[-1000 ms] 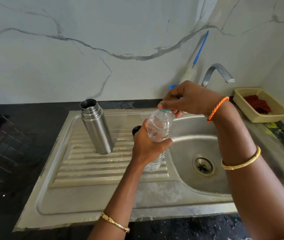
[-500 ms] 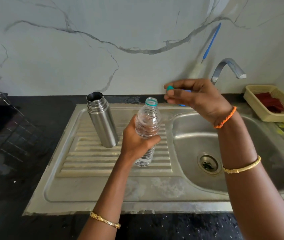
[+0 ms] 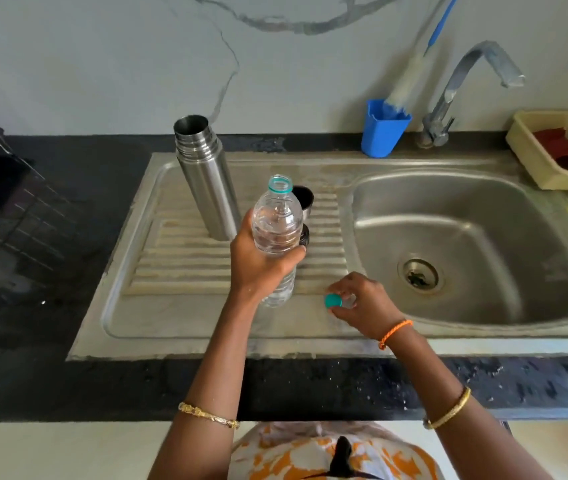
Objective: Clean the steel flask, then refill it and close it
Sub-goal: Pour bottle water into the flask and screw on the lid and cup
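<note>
- Single head cam, you're standing at counter front edge (image 3: 310, 386), looking fwd + steeply down.
- Faces marble back wall (image 3: 102, 64); sink unit (image 3: 206, 327) fills mid-frame.
- Close range: both forearms enter from bottom.
- Wide-angle, edges bend. No 2nd view.

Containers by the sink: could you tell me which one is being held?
The clear plastic bottle, in the left hand; the steel flask and blue cup stand untouched.
</note>
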`<state>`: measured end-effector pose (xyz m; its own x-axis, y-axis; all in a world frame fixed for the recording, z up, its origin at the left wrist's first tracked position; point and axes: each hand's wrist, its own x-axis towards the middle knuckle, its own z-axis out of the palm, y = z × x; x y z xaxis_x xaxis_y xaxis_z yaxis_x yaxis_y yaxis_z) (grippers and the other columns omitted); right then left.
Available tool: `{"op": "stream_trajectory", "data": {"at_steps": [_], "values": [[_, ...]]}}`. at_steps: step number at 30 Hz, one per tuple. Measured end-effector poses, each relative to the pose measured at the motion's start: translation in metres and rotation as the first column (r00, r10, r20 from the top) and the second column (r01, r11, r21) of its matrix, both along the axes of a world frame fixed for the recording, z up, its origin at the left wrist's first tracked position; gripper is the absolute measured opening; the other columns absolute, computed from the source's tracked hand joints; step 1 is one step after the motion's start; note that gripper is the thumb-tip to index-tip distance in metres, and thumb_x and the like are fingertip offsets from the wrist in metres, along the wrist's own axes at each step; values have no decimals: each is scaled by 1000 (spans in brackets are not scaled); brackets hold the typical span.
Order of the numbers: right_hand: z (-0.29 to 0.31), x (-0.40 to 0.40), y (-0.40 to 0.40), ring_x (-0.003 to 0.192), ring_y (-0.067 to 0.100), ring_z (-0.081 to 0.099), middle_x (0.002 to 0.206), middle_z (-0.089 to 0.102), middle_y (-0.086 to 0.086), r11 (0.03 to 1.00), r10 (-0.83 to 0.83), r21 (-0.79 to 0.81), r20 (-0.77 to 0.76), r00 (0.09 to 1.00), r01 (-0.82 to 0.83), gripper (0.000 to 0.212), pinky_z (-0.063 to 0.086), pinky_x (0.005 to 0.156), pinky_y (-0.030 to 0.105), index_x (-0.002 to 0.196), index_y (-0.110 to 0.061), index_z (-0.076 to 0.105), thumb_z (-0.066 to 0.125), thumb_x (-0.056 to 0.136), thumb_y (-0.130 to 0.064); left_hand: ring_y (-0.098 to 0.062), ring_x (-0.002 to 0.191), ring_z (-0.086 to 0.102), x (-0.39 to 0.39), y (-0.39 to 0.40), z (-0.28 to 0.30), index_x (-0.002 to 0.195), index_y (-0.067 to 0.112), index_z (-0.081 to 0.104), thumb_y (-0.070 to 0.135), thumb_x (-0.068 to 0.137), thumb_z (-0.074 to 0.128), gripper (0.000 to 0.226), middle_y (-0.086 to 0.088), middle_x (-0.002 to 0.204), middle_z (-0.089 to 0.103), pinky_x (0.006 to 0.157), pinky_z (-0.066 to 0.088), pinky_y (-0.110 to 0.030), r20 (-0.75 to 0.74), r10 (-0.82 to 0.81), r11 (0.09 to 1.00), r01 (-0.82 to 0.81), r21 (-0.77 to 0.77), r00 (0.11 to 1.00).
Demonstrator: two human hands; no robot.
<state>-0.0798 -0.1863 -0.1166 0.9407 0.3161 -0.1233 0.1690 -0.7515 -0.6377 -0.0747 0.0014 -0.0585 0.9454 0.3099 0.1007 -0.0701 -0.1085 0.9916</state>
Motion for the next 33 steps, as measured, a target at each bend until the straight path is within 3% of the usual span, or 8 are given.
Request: {"op": "stream_trajectory", "data": {"at_steps": [7, 13, 19, 23, 25, 28, 31, 33], "values": [[-8, -7, 0, 87, 21, 61, 102, 63, 11, 999, -34, 3, 5, 999, 34, 33, 51, 85, 34, 108, -8, 68, 75, 75, -9, 2, 74, 65, -11, 3, -7, 94, 32, 57, 9, 52, 79, 53, 15, 80, 68, 69, 48, -12, -10, -23, 1000, 23, 20, 1000], [25, -6, 11, 84, 13, 61, 102, 66, 6, 980, -108, 179, 140, 984, 82, 29, 47, 71, 13, 104, -12, 69, 75, 75, -8, -10, 83, 69, -11, 4, -7, 104, 19, 60, 12, 50, 81, 58, 3, 91, 71, 75, 52, -21, -67, -48, 999, 46, -24, 997], [68, -2, 53, 106, 3, 56, 120, 56, -6, 916, 86, 382, 107, 991, -121, 81, 45, 88, 10, 134, -14, 39, 83, 66, -14, -14, 79, 71, -6, -4, 9, 100, 6, 65, -6, 64, 78, 40, -1, 84, 73, 69, 54, -23, -41, -134, 988, 130, -87, 990], [71, 3, 75, 98, -1, 59, 108, 58, -13, 865, -103, 500, 259, 960, -42, 84, 48, 81, 12, 129, -10, 36, 86, 62, -14, -5, 72, 68, 0, -8, 30, 83, 19, 65, -15, 71, 71, 37, 8, 72, 71, 66, 54, -18, -1, -183, 971, 181, -155, 983], [75, 10, 80, 95, 2, 64, 106, 63, -10, 836, -149, 547, 298, 943, -40, 80, 52, 79, 20, 124, -14, 37, 86, 60, -18, -10, 82, 70, 6, -2, 39, 98, 13, 64, -3, 67, 78, 38, 0, 87, 73, 73, 55, -23, 16, -240, 957, 239, -162, 971], [87, 25, 85, 89, 3, 67, 100, 67, -13, 801, -211, 598, 258, 943, 16, 73, 55, 76, 26, 118, -22, 40, 84, 60, -21, -13, 104, 66, 13, 16, 49, 125, 11, 49, 31, 54, 84, 82, -4, 113, 66, 92, 51, -28, -19, -350, 923, 341, -177, 937], [101, 47, 88, 85, -2, 65, 95, 65, -16, 789, -226, 613, 221, 949, 46, 67, 54, 76, 24, 115, -23, 42, 82, 62, -16, -4, 116, 52, 12, 35, 49, 127, 23, 44, 42, 55, 88, 86, 3, 125, 53, 97, 40, -15, 19, -119, 993, 119, 26, 993], [111, 65, 88, 79, -8, 62, 92, 63, -17, 798, -226, 600, 209, 952, 57, 68, 51, 74, 16, 117, -19, 43, 82, 63, -6, -4, 109, 50, 13, 52, 43, 123, 23, 46, 32, 64, 88, 72, 5, 120, 51, 90, 41, -22, 88, 157, 987, -160, 29, 984]]}}
